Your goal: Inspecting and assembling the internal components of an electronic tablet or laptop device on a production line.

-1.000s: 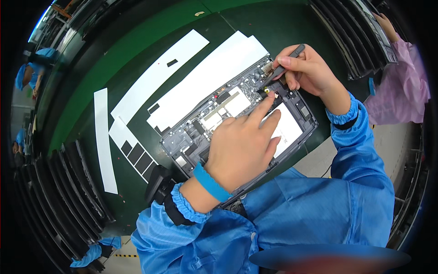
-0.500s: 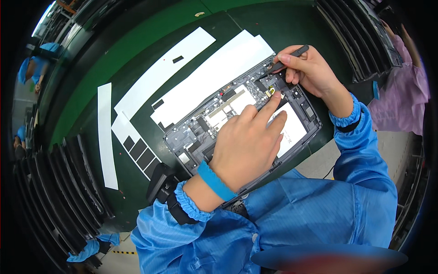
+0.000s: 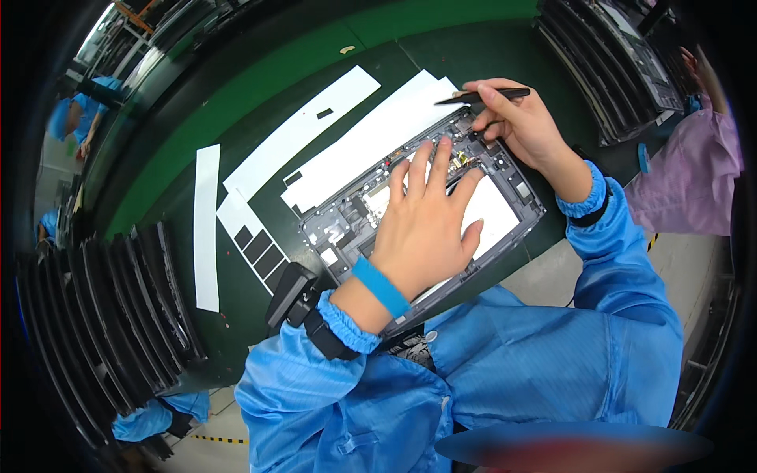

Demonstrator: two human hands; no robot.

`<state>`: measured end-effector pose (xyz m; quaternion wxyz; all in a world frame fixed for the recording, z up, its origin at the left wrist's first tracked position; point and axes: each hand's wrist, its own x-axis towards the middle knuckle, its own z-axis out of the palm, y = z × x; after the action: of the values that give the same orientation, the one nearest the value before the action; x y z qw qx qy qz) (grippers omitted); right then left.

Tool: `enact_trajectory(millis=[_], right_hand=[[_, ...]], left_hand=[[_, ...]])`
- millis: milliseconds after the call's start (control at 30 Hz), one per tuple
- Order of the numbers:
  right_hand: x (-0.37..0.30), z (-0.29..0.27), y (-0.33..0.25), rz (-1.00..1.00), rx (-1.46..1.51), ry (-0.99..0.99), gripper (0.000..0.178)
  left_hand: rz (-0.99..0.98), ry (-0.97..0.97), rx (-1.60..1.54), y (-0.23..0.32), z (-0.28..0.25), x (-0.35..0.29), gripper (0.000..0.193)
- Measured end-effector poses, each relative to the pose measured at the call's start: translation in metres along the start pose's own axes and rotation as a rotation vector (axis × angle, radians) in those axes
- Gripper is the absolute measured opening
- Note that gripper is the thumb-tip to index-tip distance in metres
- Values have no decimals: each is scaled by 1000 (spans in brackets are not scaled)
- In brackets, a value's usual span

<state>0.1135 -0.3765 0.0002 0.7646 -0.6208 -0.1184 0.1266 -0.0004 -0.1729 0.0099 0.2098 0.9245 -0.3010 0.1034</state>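
An opened laptop base (image 3: 527, 225) lies tilted on the green bench, its circuit board and white battery (image 3: 493, 213) exposed. Over its middle my left hand (image 3: 426, 225) rests with fingers spread, covering part of the board. At the laptop's far right corner, my right hand (image 3: 524, 126) pinches black tweezers (image 3: 481, 98) between thumb and fingers. The tweezers lie almost level, their tip pointing left above the white sheet's edge. Whether the tip carries anything is too small to tell. A blue band (image 3: 381, 288) circles my left wrist.
White backing sheets (image 3: 371, 146) lie beyond the laptop; a strip with black pads (image 3: 262, 251) is to its left. Dark panels (image 3: 102, 315) stand in a row at left, more laptop parts (image 3: 603, 71) at far right. A person in a pink sleeve (image 3: 682, 177) is at right.
My left hand has opened from a pointing pose to spread fingers on the laptop. The tweezers have lifted off the corner and turned level, tip leftward. The whole view has shifted slightly.
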Motion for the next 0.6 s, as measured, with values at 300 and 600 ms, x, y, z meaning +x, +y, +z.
enact_trajectory(millis=[300,600], right_hand=[[-25,0,-9,-58,-229,217,41],[-92,36,-1,-147,-153,213,48]], left_hand=[[-126,122,-153,21,-78,-60,45],[-547,261,-1170,36,-62,-148,56]])
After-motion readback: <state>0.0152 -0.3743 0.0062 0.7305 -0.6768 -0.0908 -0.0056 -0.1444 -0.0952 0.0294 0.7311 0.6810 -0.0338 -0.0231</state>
